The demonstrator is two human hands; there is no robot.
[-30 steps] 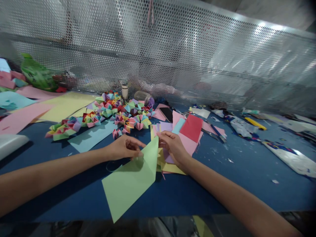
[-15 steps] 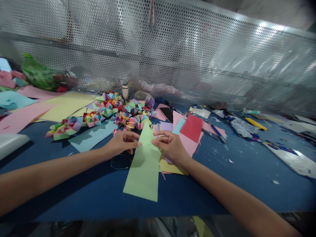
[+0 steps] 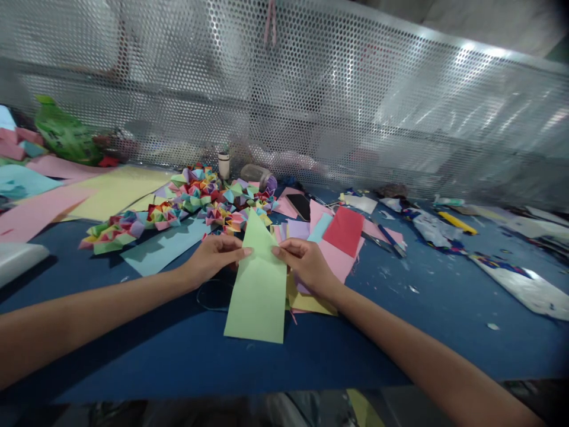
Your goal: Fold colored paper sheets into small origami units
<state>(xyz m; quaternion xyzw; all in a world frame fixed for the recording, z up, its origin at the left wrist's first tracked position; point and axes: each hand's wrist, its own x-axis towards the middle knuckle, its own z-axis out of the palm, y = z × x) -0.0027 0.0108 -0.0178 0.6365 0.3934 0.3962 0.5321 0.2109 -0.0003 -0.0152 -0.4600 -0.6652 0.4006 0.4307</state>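
A light green paper strip [image 3: 260, 296], its far end folded to a point, is held above the blue table [image 3: 178, 356]. My left hand [image 3: 217, 258] pinches its left edge between thumb and fingers. On the right edge, my right hand [image 3: 304, 261] grips it the same way, just below the folded part. Behind the paper lies a pile of multicoloured folded paper pieces [image 3: 195, 196]. Beside my right hand are a red paper [image 3: 344, 230] and pink, purple and yellow sheets. A light blue sheet [image 3: 166, 246] rests near my left hand.
A phone [image 3: 299, 206], a jar on its side [image 3: 258, 175] and a small white bottle [image 3: 224, 166] stand or lie farther back. Scissors [image 3: 377, 240], a blue cutter [image 3: 391, 239] and a yellow tool [image 3: 457, 222] lie right. A perforated metal screen [image 3: 311, 107] rises behind.
The green paper's near end has moved up and away from the table's front edge. Its tip has shifted up and slightly left. My left thumb now presses on the paper's edge, with the fingers closer behind.
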